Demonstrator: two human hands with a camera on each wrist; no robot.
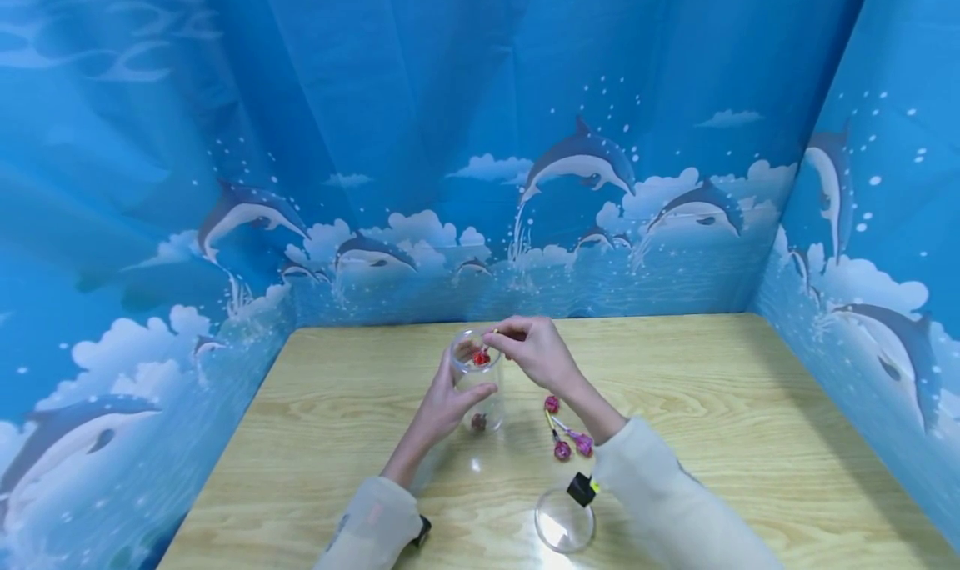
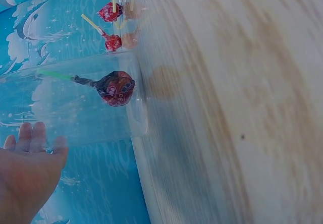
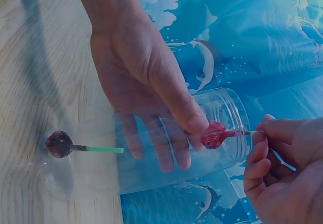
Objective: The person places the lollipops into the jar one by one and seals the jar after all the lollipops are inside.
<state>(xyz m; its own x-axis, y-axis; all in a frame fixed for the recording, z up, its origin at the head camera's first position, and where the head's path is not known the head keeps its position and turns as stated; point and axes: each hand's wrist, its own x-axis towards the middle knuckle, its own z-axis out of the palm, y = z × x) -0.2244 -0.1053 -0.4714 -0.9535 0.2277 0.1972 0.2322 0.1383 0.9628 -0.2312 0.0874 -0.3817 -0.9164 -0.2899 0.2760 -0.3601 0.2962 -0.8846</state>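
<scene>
A clear jar (image 1: 491, 387) stands upright on the table, its mouth open at the top. My left hand (image 1: 441, 405) holds it by the side, thumb across the near wall and fingers behind. Inside, a dark-wrapped lollipop (image 2: 116, 89) with a green stick rests on the bottom, head down. Above the jar's mouth, my right hand (image 1: 538, 355) pinches the stick of a red-wrapped lollipop (image 3: 214, 135). That lollipop's head hangs down inside the rim.
Right of the jar, several lollipops (image 1: 583, 444) in red and pink wrappers lie on the wooden table (image 1: 322, 462). A clear round lid (image 1: 538, 527) lies nearer the front, below the right wrist's black camera (image 1: 581, 488). A blue dolphin curtain (image 1: 420, 137) encloses the back and sides.
</scene>
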